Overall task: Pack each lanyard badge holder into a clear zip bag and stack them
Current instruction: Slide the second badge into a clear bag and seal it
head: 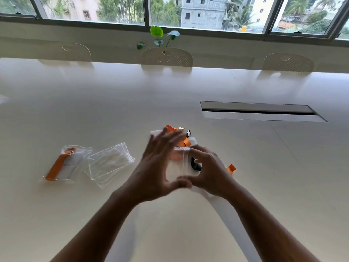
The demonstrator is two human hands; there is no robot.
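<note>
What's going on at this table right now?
A person is packing lanyard badge holders into bags. Both hands, the left hand and right hand, hold a clear zip bag above the white table. One packed bag with an orange lanyard lies at left, beside a pile of empty clear bags. More orange lanyards wait behind the hands.

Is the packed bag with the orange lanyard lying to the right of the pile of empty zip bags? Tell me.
No, the packed bag with the orange lanyard lies left of the pile of empty zip bags on the table.
</note>
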